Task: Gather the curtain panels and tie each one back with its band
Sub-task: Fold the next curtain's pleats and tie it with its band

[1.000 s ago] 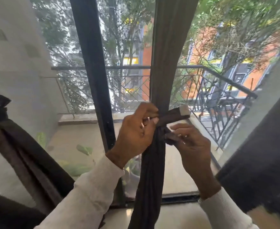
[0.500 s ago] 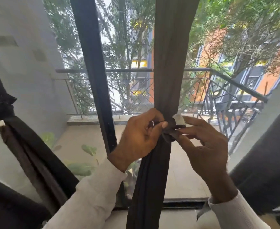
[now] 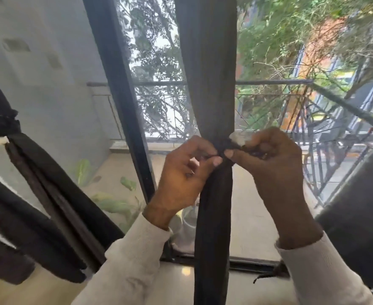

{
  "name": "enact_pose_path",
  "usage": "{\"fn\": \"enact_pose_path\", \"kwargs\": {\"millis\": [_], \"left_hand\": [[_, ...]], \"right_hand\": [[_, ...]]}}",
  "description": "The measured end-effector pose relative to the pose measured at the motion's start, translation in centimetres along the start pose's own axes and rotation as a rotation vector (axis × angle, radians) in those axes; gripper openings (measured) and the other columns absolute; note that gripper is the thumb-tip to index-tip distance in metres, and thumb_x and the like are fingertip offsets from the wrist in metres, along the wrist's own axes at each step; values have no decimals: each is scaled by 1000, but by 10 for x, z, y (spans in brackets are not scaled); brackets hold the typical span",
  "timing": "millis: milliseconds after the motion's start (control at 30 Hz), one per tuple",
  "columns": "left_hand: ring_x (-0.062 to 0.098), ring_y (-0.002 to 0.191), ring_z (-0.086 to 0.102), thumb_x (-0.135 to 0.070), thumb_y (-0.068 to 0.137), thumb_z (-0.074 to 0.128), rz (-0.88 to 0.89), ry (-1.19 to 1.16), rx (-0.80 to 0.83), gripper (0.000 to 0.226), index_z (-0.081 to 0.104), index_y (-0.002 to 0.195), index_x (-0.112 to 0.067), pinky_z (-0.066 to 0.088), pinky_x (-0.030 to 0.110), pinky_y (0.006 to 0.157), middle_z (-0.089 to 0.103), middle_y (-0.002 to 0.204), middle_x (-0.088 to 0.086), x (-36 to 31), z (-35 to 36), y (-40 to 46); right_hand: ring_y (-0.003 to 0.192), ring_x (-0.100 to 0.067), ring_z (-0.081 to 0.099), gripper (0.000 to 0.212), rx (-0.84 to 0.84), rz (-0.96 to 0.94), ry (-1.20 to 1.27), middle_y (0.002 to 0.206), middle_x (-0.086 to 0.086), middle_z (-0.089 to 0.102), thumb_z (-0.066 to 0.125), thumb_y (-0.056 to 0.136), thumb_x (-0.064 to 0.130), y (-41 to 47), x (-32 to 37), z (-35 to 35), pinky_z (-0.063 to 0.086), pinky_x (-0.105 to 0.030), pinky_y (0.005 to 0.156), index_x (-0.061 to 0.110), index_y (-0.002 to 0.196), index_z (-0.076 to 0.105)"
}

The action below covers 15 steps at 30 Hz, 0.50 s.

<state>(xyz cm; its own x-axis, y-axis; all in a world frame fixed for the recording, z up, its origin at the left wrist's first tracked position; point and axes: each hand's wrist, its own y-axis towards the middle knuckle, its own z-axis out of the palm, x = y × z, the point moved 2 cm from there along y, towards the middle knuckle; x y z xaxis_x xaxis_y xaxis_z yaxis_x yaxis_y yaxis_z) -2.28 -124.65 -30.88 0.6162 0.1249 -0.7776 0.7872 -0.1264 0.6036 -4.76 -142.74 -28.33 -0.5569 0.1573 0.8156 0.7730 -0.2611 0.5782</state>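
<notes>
A dark grey curtain panel (image 3: 207,84) hangs gathered into a narrow bunch down the middle of the window. A dark band (image 3: 231,144) with a pale end patch (image 3: 237,137) wraps the bunch at its waist. My left hand (image 3: 183,177) grips the curtain from the left, thumb and fingertips pinching at the band. From the right, my right hand (image 3: 271,166) pinches the band's end tight against the bunch. A second dark panel (image 3: 38,172) at the left hangs gathered, its own band (image 3: 5,124) tied round it.
A black window frame post (image 3: 119,95) stands just left of the bunch. Behind the glass lie a balcony with a metal railing (image 3: 269,82), potted green plants (image 3: 115,201) and trees. More dark fabric (image 3: 361,205) fills the right edge.
The band's loose end, sticking out to the right a second ago, has been drawn in against the curtain. My right hand rose from below the band to pinch it level with my left.
</notes>
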Motion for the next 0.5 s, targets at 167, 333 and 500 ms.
{"fn": "enact_pose_path", "kwargs": {"millis": [167, 333, 500], "left_hand": [[31, 78, 64, 3, 88, 84, 38, -11, -4, 50, 56, 115, -29, 51, 45, 64, 67, 96, -5, -11, 14, -16], [12, 94, 70, -10, 97, 77, 40, 42, -48, 40, 64, 131, -29, 56, 28, 70, 70, 99, -25, -25, 23, -24], [10, 73, 67, -10, 102, 73, 2, 161, -172, 13, 75, 96, -21, 53, 31, 54, 73, 81, -14, -26, 15, -21]], "right_hand": [[58, -1, 60, 28, 120, 62, 23, 65, 11, 69, 92, 73, -1, 1, -5, -11, 48, -13, 59, 3, 92, 72], [59, -9, 54, 24, 214, 88, -32, 64, 6, 66, 96, 71, 13, 4, -15, -23, 45, -22, 58, 13, 75, 72], [66, -5, 65, 17, 400, 70, 10, 72, 9, 74, 91, 75, 5, 3, -19, -29, 50, -15, 66, 9, 85, 79]]}}
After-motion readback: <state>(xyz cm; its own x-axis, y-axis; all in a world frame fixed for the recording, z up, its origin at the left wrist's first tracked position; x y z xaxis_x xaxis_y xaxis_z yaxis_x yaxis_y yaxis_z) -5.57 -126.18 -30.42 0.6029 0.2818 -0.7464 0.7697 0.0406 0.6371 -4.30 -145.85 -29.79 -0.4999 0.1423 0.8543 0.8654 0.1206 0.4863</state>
